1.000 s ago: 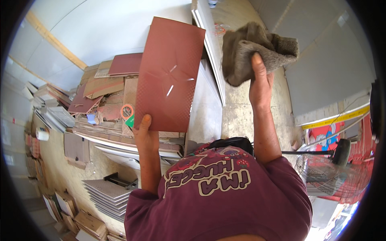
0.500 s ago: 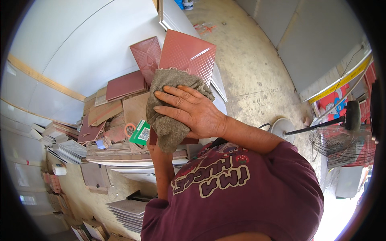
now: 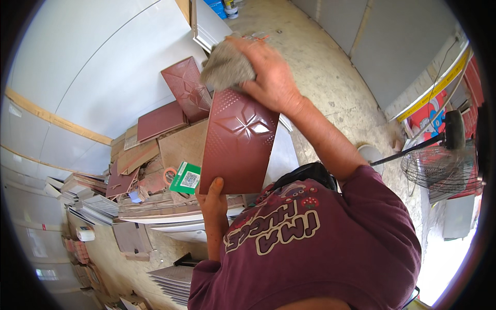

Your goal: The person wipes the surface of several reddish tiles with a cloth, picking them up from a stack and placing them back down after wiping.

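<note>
Holding the maroon embossed tile (image 3: 238, 150) in mid-view, your left hand (image 3: 212, 201) pinches its 7 o'clock corner; your right hand (image 3: 271, 75) grasps a grey-brown cloth (image 3: 226, 68) at the tile's 12 o'clock edge. A second embossed tile (image 3: 187, 87) sits at 10 o'clock, a wire-cage fan (image 3: 439, 166) at 3 o'clock.

Right hand (image 3: 271, 75) and cloth (image 3: 225, 67) blurred, grip detail unreadable. Cloth hides part of the red tile's (image 3: 235, 155) far end. Left hand's (image 3: 213, 204) fingers mostly hidden behind tile. Blue thing (image 3: 216, 8) beyond right hand: cut by top edge, can't tell what.
</note>
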Demonstrator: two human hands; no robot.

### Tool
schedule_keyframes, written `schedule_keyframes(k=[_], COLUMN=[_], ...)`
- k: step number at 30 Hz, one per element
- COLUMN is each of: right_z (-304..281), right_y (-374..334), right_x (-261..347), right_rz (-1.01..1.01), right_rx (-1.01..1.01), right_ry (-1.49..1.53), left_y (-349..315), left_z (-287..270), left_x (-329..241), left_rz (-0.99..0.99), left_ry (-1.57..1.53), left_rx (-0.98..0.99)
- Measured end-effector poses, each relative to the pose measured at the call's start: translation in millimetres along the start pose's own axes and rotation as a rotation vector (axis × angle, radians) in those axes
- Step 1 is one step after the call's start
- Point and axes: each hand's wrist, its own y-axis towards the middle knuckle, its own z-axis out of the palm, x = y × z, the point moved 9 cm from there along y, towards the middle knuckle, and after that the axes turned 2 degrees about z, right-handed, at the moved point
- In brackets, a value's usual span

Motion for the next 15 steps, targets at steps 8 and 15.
schedule_keyframes(k=[8,15], right_z=[-14,7], right_y=[4,-35], right_x=[-54,32], right_rz=[0.361,-0.161], right_rx=[-0.024,-0.020], right_ry=[0.099,-0.068], left_y=[-8,1], left_z=[2,-2], left_x=[7,12], left_rz=[-0.100,-0.021], left_ry=[0.081,0.029], left_rx=[-0.031,0.009])
